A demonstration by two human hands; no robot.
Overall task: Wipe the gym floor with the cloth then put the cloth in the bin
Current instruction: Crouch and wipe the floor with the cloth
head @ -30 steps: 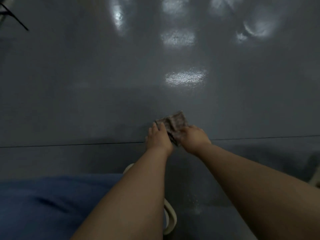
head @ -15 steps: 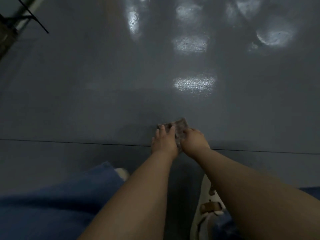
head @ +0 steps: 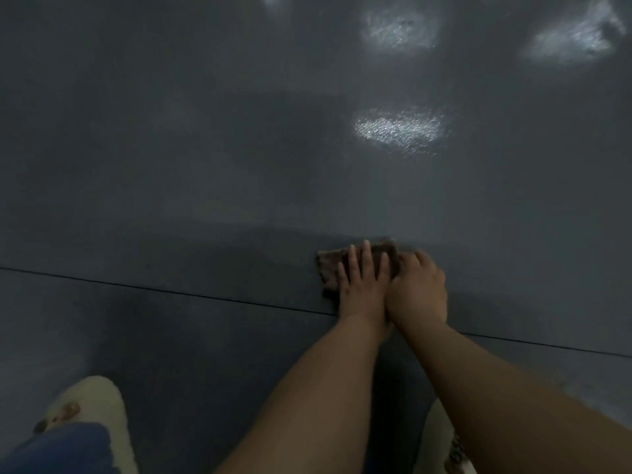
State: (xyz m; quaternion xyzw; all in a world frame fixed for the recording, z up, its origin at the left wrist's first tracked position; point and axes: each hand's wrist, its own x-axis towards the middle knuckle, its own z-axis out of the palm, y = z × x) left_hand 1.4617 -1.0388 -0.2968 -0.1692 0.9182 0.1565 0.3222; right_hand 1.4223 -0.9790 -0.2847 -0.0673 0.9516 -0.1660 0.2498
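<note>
At the lower left a pale shoe and a bit of blue trouser leg show where the person crouches on the dark grey floor, and a thin seam runs across it from left to right. Just past that seam, near the middle, the brown cloth lies flat on the floor. The left hand presses down on it with its fingers straight and spread, so it is released rather than clenched. Touching it on the right side, the right hand covers the cloth's right edge with its fingers bent; it looks to be gripping that edge, though blur and dim light keep this from being certain. Further right and up, bright patches of reflected light sit on the floor. The wiping step seems to be in hand, with the binning not yet started, and no bin is in view. The next move likely calls for steady downward pressure from both palms while sliding the cloth across the floor, keeping it flat so it does not bunch under the fingers.
</note>
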